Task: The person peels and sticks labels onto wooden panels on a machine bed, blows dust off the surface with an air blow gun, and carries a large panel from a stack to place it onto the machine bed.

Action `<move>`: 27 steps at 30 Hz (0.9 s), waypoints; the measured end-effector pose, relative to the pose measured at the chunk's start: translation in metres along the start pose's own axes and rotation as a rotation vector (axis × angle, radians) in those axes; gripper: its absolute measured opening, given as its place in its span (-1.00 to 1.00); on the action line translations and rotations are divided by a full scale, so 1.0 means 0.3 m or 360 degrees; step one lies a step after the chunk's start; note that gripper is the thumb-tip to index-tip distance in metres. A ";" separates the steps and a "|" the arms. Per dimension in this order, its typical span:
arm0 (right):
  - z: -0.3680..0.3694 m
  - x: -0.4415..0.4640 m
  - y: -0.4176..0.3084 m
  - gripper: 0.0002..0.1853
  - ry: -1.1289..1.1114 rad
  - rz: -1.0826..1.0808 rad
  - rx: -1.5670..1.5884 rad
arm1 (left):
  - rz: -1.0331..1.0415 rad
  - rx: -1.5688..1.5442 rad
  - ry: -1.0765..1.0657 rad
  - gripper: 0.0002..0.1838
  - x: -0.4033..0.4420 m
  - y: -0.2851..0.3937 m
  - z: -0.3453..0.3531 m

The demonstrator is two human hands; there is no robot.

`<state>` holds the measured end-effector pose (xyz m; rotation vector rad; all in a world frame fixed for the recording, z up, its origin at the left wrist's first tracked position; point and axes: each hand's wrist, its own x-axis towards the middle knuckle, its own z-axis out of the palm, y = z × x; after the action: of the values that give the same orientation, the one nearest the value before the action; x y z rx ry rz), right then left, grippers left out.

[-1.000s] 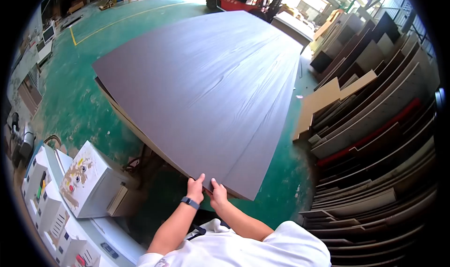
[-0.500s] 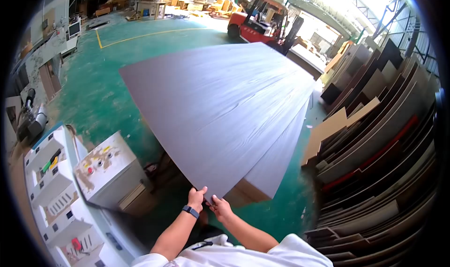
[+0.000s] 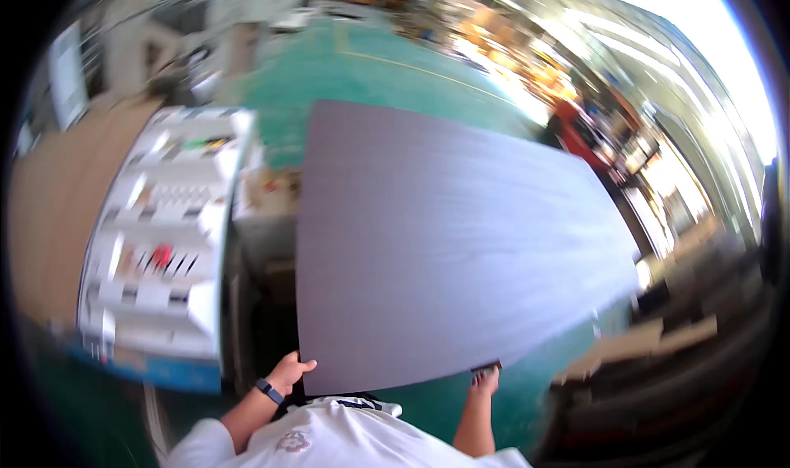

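Note:
A large grey wood-grain panel [image 3: 444,246] stretches out in front of me, with its near edge close to my waist. My left hand [image 3: 290,373] is closed on the panel's near left corner, thumb on the top face and the other fingers out of sight below. Farther right, my right hand [image 3: 487,379] is closed at the near edge of the same panel, beside a small dark strip [image 3: 487,367]. Blur hides how its fingers lie. What supports the panel is hidden underneath it.
On the left stands a white workbench with compartments [image 3: 206,303], holding a red tool [image 3: 162,256] and a green-handled tool [image 3: 202,144]. Brown boards [image 3: 70,213] lie beyond it. Stacked boards [image 3: 658,394] lean at the right. A red forklift [image 3: 576,131] is at the far right.
My view has turned left, so the panel now sits more squarely before me. My hands have moved apart: the left stays at the corner, the right has gone right along the near edge.

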<state>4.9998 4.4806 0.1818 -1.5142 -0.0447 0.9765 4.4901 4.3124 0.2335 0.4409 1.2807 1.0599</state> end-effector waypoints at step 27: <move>-0.577 -0.817 0.298 -0.51 -0.1026 -0.0715 -0.1246 | 0.0049 0.0745 0.0579 -0.52 -1.162 -0.750 -0.259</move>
<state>4.8996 4.1860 0.2158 -1.6863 -1.2967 1.0869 4.5322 3.8923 0.2290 0.6399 1.8648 0.8846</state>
